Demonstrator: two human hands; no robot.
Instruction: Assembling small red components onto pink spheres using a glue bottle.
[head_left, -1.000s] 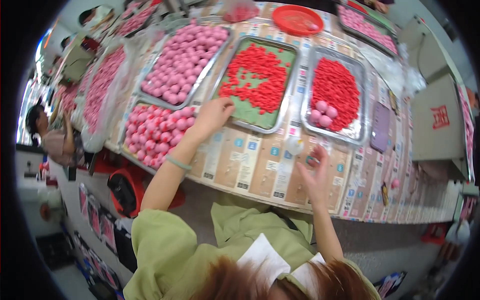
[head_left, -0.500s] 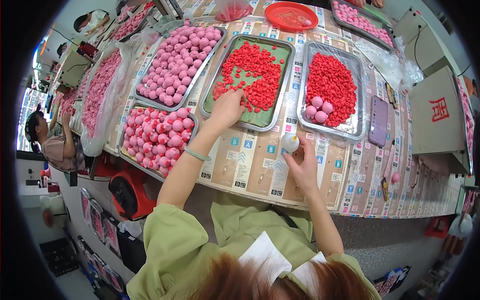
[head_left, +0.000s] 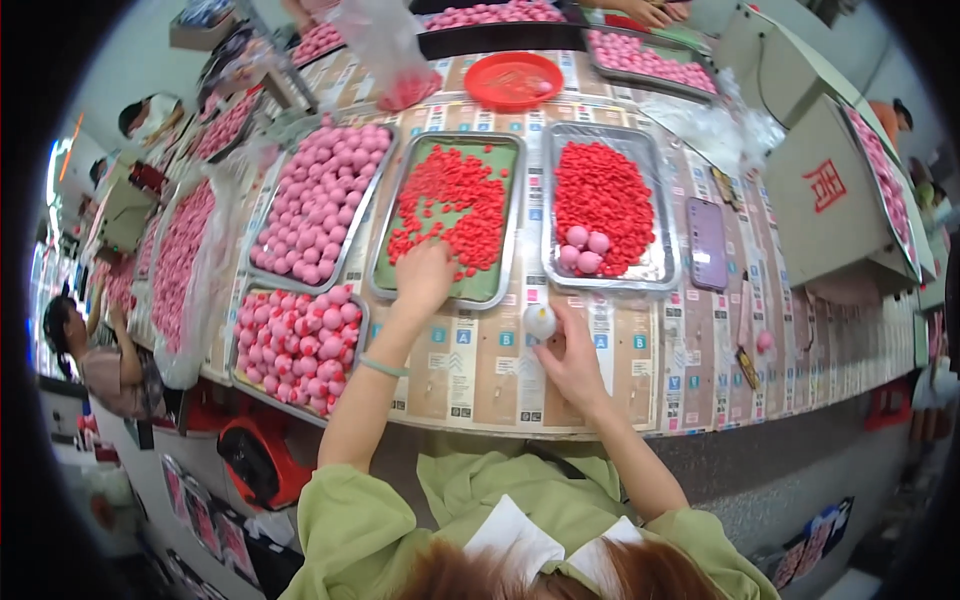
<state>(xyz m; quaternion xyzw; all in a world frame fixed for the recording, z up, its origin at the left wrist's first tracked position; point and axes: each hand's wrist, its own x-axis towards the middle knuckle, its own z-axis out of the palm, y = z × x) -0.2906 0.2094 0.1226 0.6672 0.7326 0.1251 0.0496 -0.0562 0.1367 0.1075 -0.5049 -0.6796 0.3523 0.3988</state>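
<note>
A person in a green top with a white collar sits at a patterned table, both bare hands forward. The left hand dips into a metal tray with a green lining, its fingers curled down among small red pieces; from where I stand, I cannot tell whether they pinch one. The right hand grips a small white bottle with a yellow tip, thumb and fingers closed around it, just in front of the trays. To the person's right, a second tray holds more red pieces with four pink balls at its near left corner; a purple phone lies beside it. To the left, one tray is heaped with plain pink balls, and a nearer one with pink balls bearing red pieces.
</note>
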